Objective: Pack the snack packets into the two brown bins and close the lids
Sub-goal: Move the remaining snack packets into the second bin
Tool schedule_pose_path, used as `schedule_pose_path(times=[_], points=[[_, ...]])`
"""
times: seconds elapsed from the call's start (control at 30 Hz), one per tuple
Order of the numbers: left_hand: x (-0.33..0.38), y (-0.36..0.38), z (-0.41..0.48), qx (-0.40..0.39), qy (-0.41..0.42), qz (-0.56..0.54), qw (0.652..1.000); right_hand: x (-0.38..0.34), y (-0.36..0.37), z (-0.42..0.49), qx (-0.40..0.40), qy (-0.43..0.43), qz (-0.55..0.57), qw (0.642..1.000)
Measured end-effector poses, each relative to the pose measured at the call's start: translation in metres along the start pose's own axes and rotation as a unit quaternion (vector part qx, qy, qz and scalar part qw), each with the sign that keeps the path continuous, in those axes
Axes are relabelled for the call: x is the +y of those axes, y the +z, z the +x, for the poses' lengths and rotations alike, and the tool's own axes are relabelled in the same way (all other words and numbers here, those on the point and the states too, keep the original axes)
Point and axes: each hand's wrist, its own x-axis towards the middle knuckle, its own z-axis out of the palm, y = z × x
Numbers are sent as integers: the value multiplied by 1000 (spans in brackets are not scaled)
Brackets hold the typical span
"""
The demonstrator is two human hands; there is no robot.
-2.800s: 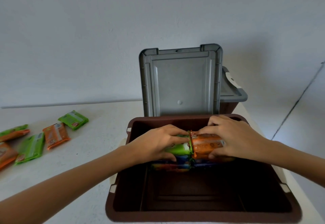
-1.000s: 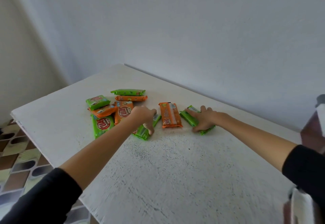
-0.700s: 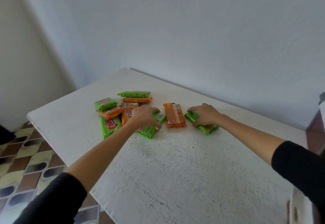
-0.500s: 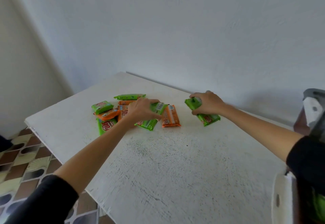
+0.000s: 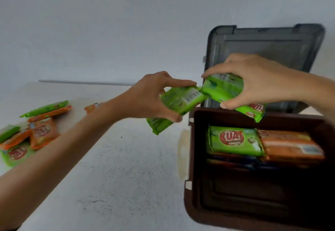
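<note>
A brown bin [image 5: 192, 185] stands at the right with its grey lid [image 5: 262, 49] upright. Inside it, a green packet [image 5: 233, 141] and an orange packet [image 5: 290, 147] lie on top of darker packets. My left hand [image 5: 150, 96] grips a green snack packet [image 5: 174, 109] in the air just left of the bin's rim. My right hand [image 5: 253, 78] grips another green packet [image 5: 226, 91] above the bin's back left corner. The two held packets touch end to end.
A heap of several green and orange packets [image 5: 36, 131] lies on the white table [image 5: 117, 167] at the far left, with one orange packet [image 5: 90, 107] partly hidden behind my left forearm. A plain wall rises behind the table.
Both hands lifted a green packet off the table and carried them right to the open bin. The view swung right, so the bin is back in sight.
</note>
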Motion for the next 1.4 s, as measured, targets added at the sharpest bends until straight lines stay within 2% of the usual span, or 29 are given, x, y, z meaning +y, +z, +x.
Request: schedule_pose_path(times=[0.1, 0.17, 0.27, 0.4, 0.57, 0.73, 0.83, 0.9, 1.0, 1.1, 1.17, 1.3, 1.4], points=[[31, 35, 7, -65, 59, 2, 996, 21, 17, -53, -38, 30, 9, 999], [46, 54, 7, -88, 96, 51, 990, 33, 32, -81, -59, 38, 19, 997], [58, 72, 2, -66, 152, 169, 972, 46, 56, -113, -98, 35, 44, 994], [66, 91, -10, -53, 192, 270, 942, 57, 84, -140, -163, 2, 52, 985], [92, 125, 7, -194, 170, 236, 937, 61, 100, -140, -214, -38, -13, 976], [99, 158, 22, -265, 172, 312, 896, 55, 110, -136, -235, -68, -87, 966], [104, 168, 21, -262, 194, 359, 875, 49, 116, -135, -223, -71, -113, 966], [103, 167, 24, -243, 212, 352, 879, 46, 121, -134, -222, -75, -125, 964], [100, 167, 25, -238, 212, 338, 886, 46, 125, -134, -169, -83, -133, 973], [96, 167, 26, -251, 212, 323, 888, 45, 129, -132, -184, -63, -156, 969], [94, 167, 27, -266, 223, 295, 890, 44, 130, -132, -220, -49, -160, 961], [90, 173, 24, -329, 235, 315, 859, 45, 127, -134, -239, -29, -166, 956], [87, 175, 24, -345, 236, 349, 839, 45, 127, -133, -252, -22, -182, 950]])
